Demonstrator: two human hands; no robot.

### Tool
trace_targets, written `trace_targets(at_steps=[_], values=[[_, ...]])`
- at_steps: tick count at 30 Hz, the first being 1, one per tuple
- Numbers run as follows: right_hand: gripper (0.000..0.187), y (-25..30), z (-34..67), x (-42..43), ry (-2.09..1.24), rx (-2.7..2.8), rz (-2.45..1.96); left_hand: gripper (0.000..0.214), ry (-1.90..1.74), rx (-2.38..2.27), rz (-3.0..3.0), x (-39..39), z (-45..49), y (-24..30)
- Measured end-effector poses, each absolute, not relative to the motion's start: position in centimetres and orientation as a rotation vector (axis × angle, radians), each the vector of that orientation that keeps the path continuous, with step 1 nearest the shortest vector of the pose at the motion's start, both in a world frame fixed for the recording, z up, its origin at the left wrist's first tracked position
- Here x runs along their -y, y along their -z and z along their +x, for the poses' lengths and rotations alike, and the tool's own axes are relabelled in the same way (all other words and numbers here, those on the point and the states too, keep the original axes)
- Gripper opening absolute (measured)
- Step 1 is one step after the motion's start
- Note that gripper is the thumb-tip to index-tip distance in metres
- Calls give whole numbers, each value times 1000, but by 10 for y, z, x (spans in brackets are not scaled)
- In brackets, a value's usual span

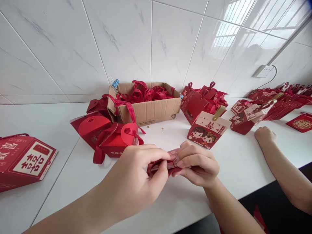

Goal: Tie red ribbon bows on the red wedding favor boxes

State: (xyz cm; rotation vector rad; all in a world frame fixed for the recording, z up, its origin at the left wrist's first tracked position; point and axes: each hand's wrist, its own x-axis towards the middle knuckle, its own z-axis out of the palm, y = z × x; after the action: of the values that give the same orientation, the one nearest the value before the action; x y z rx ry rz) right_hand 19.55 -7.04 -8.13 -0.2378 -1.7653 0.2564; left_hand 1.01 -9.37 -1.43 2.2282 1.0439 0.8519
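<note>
Between my two hands is a small red printed gift box [173, 156], mostly covered by my fingers. My left hand [143, 172] pinches its left side between thumb and forefinger. At the other side, my right hand [198, 162] has its thumb and fingers closed on the edge. What the fingertips press on is too covered to make out. Just beyond my hands, two small gold fasteners [162, 129] lie on the white table [156, 208]. Red gift boxes with ribbons [119, 139] stand to the left of them.
A cardboard box [156, 110] of red ribbons stands against the tiled wall. Several finished-looking boxes [208, 130] stand to its right. A large red box [24, 162] is at far left. Another person's hand [265, 135] rests at right, near flat red pieces [301, 123].
</note>
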Motion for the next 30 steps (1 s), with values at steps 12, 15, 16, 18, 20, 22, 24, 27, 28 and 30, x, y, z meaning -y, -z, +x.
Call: trace_targets(at_steps=[12, 15, 16, 18, 20, 22, 24, 27, 28, 30], values=[[11, 80, 196, 70, -212, 1776, -250, 18, -776, -1090, 2271, 97, 7, 11], [11, 80, 196, 70, -212, 1779, -252, 18, -749, -1073, 2280, 97, 7, 10], [11, 80, 196, 70, -212, 1781, -256, 19, -734, -1064, 2283, 97, 6, 9], [11, 80, 196, 71, -203, 1781, -268, 19, -699, -1045, 2289, 97, 6, 7], [11, 81, 196, 71, -198, 1780, -296, 20, -663, -1033, 2291, 96, 6, 6], [12, 82, 196, 71, -206, 1790, -322, 20, -641, -1035, 2292, 96, 6, 5], [14, 83, 195, 72, -221, 1803, -327, 21, -631, -1050, 2295, 95, 6, 5], [14, 84, 194, 71, -207, 1799, -302, 21, -618, -1086, 2294, 95, 6, 3], [13, 84, 193, 70, -199, 1795, -296, 21, -608, -1094, 2290, 96, 5, 2], [11, 85, 193, 70, -185, 1790, -284, 19, -593, -1111, 2276, 97, 4, -1]])
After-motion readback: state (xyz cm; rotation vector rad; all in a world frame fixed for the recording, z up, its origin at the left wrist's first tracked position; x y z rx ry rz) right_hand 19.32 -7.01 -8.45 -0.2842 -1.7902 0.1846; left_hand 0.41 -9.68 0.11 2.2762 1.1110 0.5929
